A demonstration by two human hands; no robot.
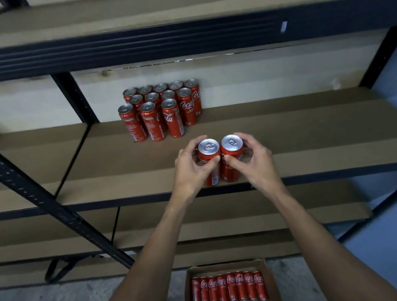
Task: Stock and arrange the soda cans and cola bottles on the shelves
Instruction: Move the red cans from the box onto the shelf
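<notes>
Two red cola cans stand upright side by side near the front edge of the middle shelf (318,138). My left hand (190,169) grips the left can (208,154), fingers and thumb curled round it. My right hand (257,160) grips the right can (231,149) the same way. The two cans touch each other. Farther back on the same shelf, against the wall, a block of several red cola cans (161,109) stands in rows. No cola bottles are in view.
An open cardboard box (271,283) on the floor below holds several more red cans lying in rows. A dark diagonal brace (32,194) crosses the left side of the rack. Other brown shelves lie above and below, and a blue wall stands at right.
</notes>
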